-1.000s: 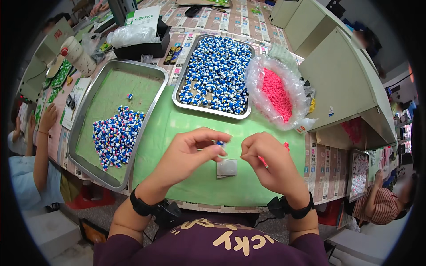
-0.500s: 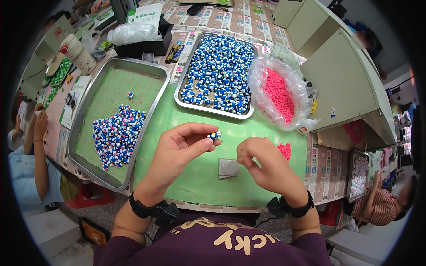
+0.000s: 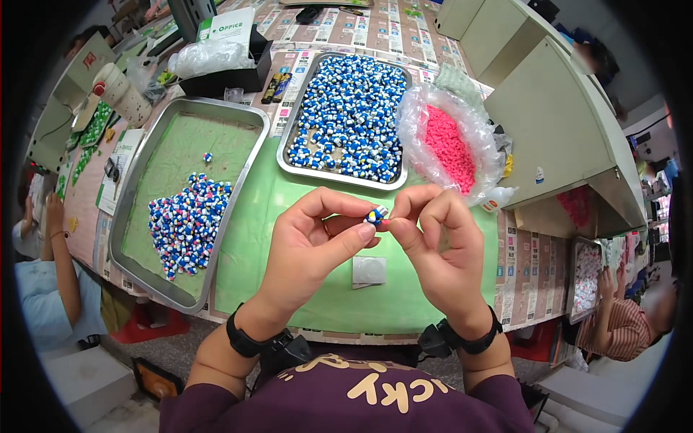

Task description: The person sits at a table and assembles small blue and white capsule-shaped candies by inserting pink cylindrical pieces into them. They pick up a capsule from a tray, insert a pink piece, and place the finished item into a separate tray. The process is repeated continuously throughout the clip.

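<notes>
Between thumb and fingers, my left hand point(image 3: 307, 238) pinches a small blue-and-white figure piece point(image 3: 375, 216) with a touch of yellow. My right hand point(image 3: 451, 252) meets it from the right, its thumb and forefinger closed on a tiny pink piece point(image 3: 384, 225) against the figure piece's side. Below the hands, a pale square pad with a round disc point(image 3: 369, 270) lies on the green mat point(image 3: 325, 303). To the left, a metal tray point(image 3: 173, 133) holds a heap of blue-and-white pieces with pink bits point(image 3: 189, 220).
A second metal tray point(image 3: 339, 179) beyond my hands is full of blue-and-white pieces. Right of it sits a clear plastic bag point(image 3: 410, 141) of pink pieces point(image 3: 447, 151), with a small white bottle point(image 3: 499, 195) beside it. A grey cabinet point(image 3: 556, 123) stands at right. Co-workers sit on both sides.
My right hand has moved up and inward from beside the pad to the figure piece, bringing a pink piece against it. My left hand has shifted slightly right. The loose pink pile is now hidden.
</notes>
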`<state>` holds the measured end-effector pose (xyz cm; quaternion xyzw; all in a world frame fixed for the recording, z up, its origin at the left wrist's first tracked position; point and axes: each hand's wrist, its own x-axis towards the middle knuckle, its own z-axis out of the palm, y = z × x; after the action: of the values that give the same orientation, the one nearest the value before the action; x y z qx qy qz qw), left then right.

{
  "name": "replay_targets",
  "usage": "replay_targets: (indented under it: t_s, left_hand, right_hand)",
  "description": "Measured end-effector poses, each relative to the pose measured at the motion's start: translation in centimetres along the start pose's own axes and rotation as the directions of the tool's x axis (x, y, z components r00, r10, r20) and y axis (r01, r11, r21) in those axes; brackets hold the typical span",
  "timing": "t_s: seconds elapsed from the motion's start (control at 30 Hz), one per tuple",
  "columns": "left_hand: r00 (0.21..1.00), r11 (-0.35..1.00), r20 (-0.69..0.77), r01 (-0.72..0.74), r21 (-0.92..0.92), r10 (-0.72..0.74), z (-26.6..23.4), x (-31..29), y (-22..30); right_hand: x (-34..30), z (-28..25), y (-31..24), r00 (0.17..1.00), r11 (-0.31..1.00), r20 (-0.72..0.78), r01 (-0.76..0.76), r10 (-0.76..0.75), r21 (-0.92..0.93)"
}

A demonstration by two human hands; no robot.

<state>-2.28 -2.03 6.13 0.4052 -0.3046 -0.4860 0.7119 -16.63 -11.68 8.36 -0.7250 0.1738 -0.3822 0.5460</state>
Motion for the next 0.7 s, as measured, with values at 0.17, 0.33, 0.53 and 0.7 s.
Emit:
replay_targets:
  t_s: [0.17, 0.33, 0.53, 0.7]
  left_hand:
    - [0.985, 0.970, 0.009, -0.171, 0.170, 0.172, 0.2, -0.2, -0.7]
    - [0.948, 0.889, 0.068, -0.316, 0.330, 0.312, -0.2, -0.2, -0.9]
    - [0.922, 0.816, 0.065, -0.370, 0.444, 0.382, -2.2, -1.0, 0.6]
    - [0.811, 0.675, -0.126, -0.378, 0.634, 0.572, -9.5, -2.6, 3.1]
  right_hand:
    - [-0.2, 0.9, 0.4, 0.996, 0.990, -0.050, 0.066, -0.073, -0.127]
    - [-0.7, 1.0, 1.1, 0.999, 0.996, -0.041, 0.032, -0.035, -0.088]
    - [-0.4, -1.8, 0.3, 0.994, 0.993, -0.002, -0.113, 0.114, 0.036]
    - [-1.7, -7.9, 1.0, 0.964, 0.988, -0.236, -0.138, 0.120, -0.063]
